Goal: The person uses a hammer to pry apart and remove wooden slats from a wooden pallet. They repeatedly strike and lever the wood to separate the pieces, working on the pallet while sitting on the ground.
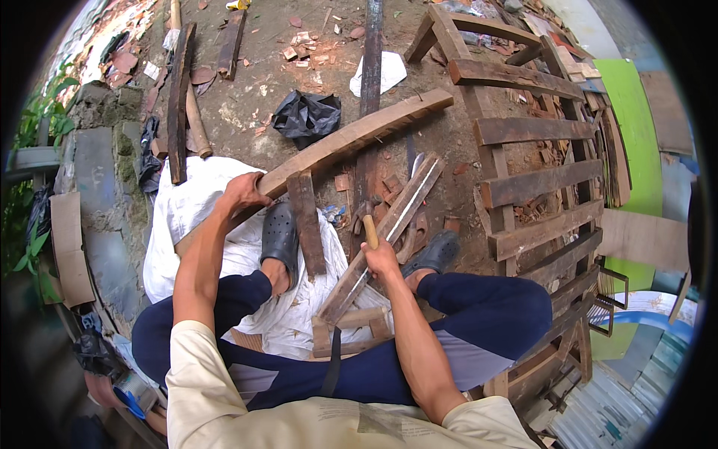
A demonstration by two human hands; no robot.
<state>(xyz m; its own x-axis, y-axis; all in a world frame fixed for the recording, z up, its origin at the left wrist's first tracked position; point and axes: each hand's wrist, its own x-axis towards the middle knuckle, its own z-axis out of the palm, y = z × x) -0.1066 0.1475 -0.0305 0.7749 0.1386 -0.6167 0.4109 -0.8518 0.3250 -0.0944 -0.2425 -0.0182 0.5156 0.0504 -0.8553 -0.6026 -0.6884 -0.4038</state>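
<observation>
While seated low over a white sack (179, 217), gripping a long plank (351, 138) with the left hand (243, 191): fingers wrapped fully round its near end, thumb over the top edge. Right hand (381, 258) closed in a fist round the pale wooden handle (370, 230) of a tool, apparently a blade (413, 161) running up beside a thin slat (389, 228); hard to tell where blade ends and slat begins. Plank lying slantwise, near end by the left sandal (279, 236), far end raised toward a pallet frame (523, 150) on the right, crossing a dark upright board (370, 67). Short block (307, 221) leaning just under the plank, beside the sandal.

Judging by grain and thickness: stiff, fairly heavy, rough and splintery, not slippery, unlikely to bend or break. Best held near the end as now, palm over the edge, away from any nails; too long to steady from one end alone without resting on something. Black bag (307, 116) on the dirt beyond, well apart.
</observation>
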